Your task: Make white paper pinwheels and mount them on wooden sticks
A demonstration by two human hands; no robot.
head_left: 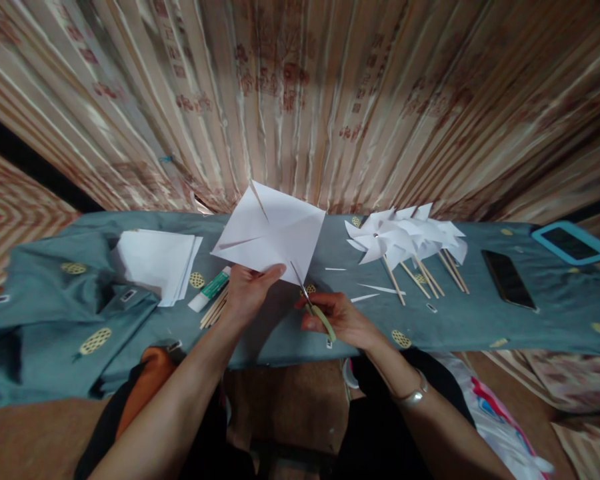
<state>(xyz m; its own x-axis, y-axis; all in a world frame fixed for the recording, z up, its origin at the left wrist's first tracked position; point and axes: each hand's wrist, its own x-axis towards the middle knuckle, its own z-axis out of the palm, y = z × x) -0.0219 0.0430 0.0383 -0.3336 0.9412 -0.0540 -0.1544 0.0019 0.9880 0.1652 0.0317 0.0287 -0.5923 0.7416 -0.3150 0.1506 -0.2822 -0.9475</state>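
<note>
Left hand (250,288), grip on white paper (277,240); right hand (341,317), grip on scissors (323,320) (green-handled, tip over paper).

L hand (249,288) grips white paper sq. (287,227), 2 slits vis.; R hand (337,315) holds green-handled scissors (324,323), blades at sq.'s near corner. To R: pinwheels (397,239) on sticks, phone (509,280). To L: glue stick (209,289), loose sticks (215,309), paper stack (155,260).

Right of the scissors (308,301), a narrow gap parts pinwheels (395,240) from phone (507,279).
</note>
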